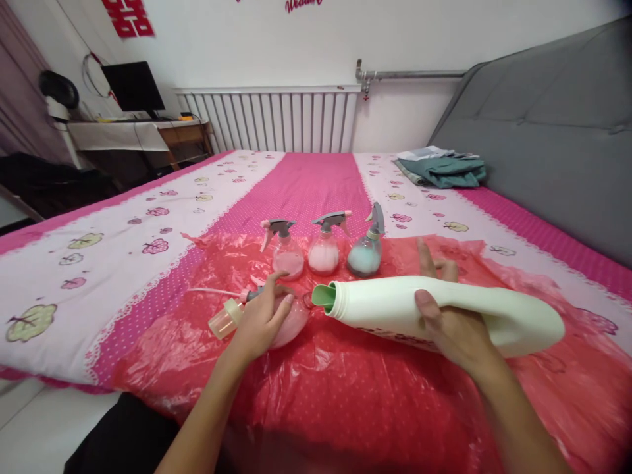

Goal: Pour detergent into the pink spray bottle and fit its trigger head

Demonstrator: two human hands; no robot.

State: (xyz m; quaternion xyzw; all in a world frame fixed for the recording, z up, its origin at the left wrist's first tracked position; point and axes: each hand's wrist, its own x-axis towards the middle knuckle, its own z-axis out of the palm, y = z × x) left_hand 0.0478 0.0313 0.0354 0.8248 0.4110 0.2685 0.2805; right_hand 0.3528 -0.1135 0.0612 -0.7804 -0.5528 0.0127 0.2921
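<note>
My right hand (451, 322) is wrapped round the handle of a big pale green detergent bottle (380, 303), tipped nearly level. Its uncapped neck and green pouring spout (323, 296) point left, at a round clear bottle (291, 322) with pinkish contents. Around that bottle curls my left hand (264, 309), partly covering it. Beside the left hand lie a grey and pink spray head (249, 294) with its thin tube and a translucent yellowish cap (227, 319). Just behind stand three spray bottles: one pink (288, 260), one whitish pink (323, 255), one pale blue-green (364, 255).
A crinkled red plastic sheet (316, 395) covers the near part of the pink patterned bed (320, 178). Folded clothes (442, 168) lie at the back right by the grey headboard (543, 131). A radiator (276, 122) and a desk with a monitor (133, 87) are behind.
</note>
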